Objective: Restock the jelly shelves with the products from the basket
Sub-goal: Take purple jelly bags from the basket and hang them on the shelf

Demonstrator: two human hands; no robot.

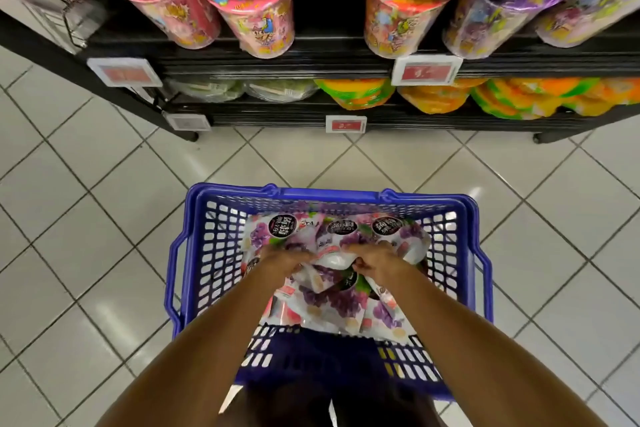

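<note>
Both hands, left hand (284, 262) and right hand (375, 262), are clutching slippery jelly pouches (332, 253) mid-frame in the basket (194, 253); a loose bunch is probably sliding out.

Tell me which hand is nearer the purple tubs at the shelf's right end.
Right. The right hand grips jelly pouches in the basket, below and left of the purple tubs; the left hand lies farther left.

price tags (426, 70) too blurred to read; fingertips of left hand (284, 260) and right hand (377, 262) hidden among pouches (332, 305).
</note>
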